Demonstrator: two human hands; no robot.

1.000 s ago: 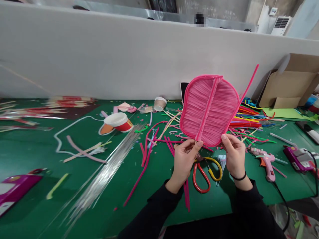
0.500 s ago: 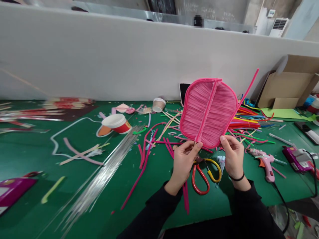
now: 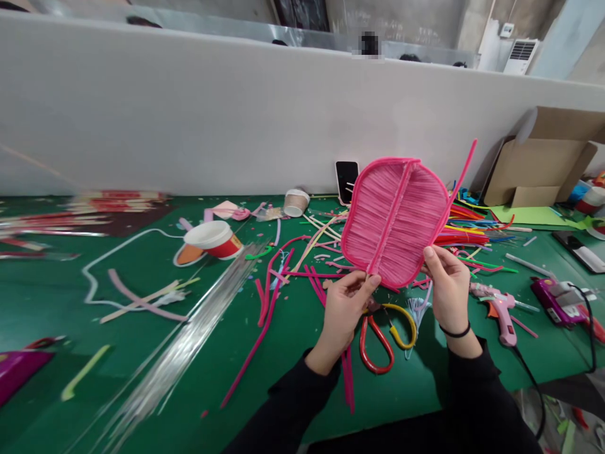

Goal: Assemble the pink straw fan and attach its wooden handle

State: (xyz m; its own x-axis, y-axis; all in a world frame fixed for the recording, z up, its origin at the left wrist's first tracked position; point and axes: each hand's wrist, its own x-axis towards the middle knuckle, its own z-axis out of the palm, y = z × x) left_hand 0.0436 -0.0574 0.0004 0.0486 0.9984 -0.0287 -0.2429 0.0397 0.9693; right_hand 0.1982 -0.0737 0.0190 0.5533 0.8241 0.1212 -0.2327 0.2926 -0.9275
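I hold up a flat pink leaf-shaped piece (image 3: 394, 217) made of pink pipe cleaners, with a central rib and a raised rim. My left hand (image 3: 345, 309) pinches its lower end at the base of the rib. My right hand (image 3: 447, 287) grips its lower right edge, thumb on the front. A loose pink stem (image 3: 460, 170) sticks up from the piece's right side. Below my hands, red and yellow scissors (image 3: 382, 328) lie on the green table (image 3: 142, 353).
Loose coloured pipe cleaners (image 3: 466, 230) lie scattered behind the piece. A pink glue gun (image 3: 498, 306) and a purple device (image 3: 562, 299) sit at the right. A red paper cup (image 3: 212, 239), a bundle of silver wires (image 3: 189, 340), a phone (image 3: 346, 176) and a cardboard box (image 3: 539, 164) are around.
The pink piece has tilted and dropped slightly. My right hand has shifted up along its right edge. The view has drifted a little to the right.
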